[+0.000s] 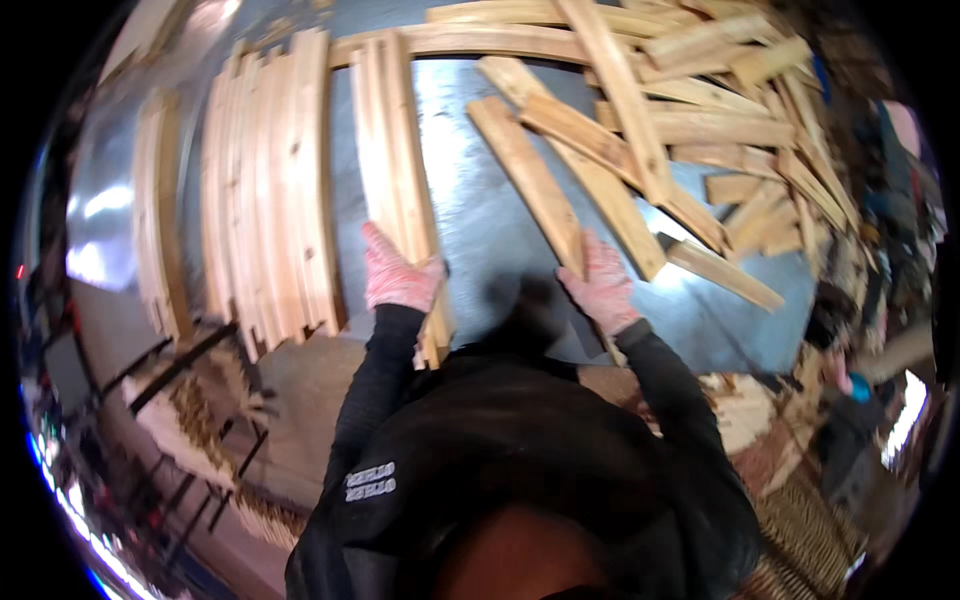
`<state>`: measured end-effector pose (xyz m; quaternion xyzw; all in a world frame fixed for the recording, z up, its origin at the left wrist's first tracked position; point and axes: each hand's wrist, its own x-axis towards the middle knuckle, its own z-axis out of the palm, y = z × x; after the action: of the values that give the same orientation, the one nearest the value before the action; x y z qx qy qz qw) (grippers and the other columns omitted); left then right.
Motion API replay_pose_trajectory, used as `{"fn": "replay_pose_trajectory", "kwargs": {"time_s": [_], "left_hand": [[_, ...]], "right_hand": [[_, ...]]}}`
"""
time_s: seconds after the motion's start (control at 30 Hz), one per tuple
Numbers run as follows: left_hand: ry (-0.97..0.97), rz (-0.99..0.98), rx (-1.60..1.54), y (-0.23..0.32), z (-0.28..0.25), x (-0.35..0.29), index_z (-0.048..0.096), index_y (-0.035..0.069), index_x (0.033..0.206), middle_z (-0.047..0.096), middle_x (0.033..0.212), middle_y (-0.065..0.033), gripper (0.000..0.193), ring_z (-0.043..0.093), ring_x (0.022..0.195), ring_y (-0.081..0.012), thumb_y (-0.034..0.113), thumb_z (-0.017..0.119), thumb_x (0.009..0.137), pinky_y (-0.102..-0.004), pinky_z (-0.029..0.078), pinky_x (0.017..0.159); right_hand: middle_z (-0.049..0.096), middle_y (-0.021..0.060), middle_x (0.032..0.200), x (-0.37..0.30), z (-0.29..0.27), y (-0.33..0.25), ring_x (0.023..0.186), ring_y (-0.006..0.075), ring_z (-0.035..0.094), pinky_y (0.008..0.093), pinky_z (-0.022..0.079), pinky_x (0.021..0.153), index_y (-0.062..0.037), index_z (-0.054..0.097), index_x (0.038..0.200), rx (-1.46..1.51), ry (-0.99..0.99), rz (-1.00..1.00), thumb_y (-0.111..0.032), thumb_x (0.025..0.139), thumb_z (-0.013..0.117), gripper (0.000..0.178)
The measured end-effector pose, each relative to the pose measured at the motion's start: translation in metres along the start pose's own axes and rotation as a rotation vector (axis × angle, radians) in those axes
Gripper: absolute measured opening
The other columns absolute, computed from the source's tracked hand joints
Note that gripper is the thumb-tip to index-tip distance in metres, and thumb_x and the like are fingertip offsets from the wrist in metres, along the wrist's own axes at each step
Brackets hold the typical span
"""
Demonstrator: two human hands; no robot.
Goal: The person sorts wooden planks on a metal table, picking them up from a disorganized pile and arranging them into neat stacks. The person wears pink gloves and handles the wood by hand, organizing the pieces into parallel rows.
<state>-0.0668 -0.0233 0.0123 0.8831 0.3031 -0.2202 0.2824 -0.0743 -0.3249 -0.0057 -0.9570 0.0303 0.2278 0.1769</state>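
Both my hands wear pinkish-white gloves. My left hand (402,278) spans the near part of a narrow row of pale wooden slats (385,140), with fingers on its left side and thumb on its right. The slats lie side by side, pointing away from me, and their near ends show below the hand. My right hand (602,285) is closed around the near part of a single wooden board (528,172), which slants away to the left. Its fingers partly hide the board. All this wood lies on a shiny blue-grey table (450,130).
A wider row of slats (270,180) lies left of my left hand, with a narrower stack (157,210) beyond it. A jumbled pile of boards (720,125) covers the far right. Long boards (490,40) cross the far side. Sawdust-coloured heaps (185,410) show below the table's left.
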Motion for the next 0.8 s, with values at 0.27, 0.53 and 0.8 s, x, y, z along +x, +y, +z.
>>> {"fn": "replay_pose_trajectory", "kwargs": {"time_s": [0.27, 0.53, 0.8], "left_hand": [[0.031, 0.009, 0.173, -0.028, -0.022, -0.011, 0.0, 0.001, 0.155, 0.03, 0.148, -0.0349, 0.122, 0.04, 0.134, -0.0443, 0.057, 0.073, 0.074, -0.0477, 0.036, 0.11], [0.328, 0.068, 0.291, -0.018, 0.009, -0.026, 0.017, 0.003, 0.151, 0.035, 0.144, -0.0281, 0.108, 0.042, 0.128, -0.0431, 0.039, 0.078, 0.07, -0.0493, 0.036, 0.106], [0.044, 0.147, -0.864, -0.062, -0.025, -0.042, 0.018, -0.001, 0.153, 0.037, 0.149, -0.0233, 0.109, 0.042, 0.135, -0.0293, 0.015, 0.081, 0.066, -0.0364, 0.036, 0.111]], "right_hand": [[0.059, 0.0244, 0.124, 0.089, -0.015, -0.132, 0.113, 0.0387, 0.057, 0.0457, 0.045, 0.097, -0.0065, 0.046, 0.139, 0.448, -0.161, -0.226, -0.05, 0.095, 0.049, 0.062], [0.059, 0.0218, 0.128, 0.231, -0.025, -0.157, 0.118, 0.0356, 0.057, 0.0436, 0.044, 0.1, -0.001, 0.044, 0.139, -0.115, 0.413, -0.62, -0.047, 0.094, 0.049, 0.064], [0.063, 0.0221, 0.117, 0.335, -0.125, -0.128, 0.11, 0.0382, 0.059, 0.047, 0.046, 0.094, -0.0033, 0.05, 0.132, -0.483, 0.309, -0.596, -0.056, 0.08, 0.067, 0.076]]}}
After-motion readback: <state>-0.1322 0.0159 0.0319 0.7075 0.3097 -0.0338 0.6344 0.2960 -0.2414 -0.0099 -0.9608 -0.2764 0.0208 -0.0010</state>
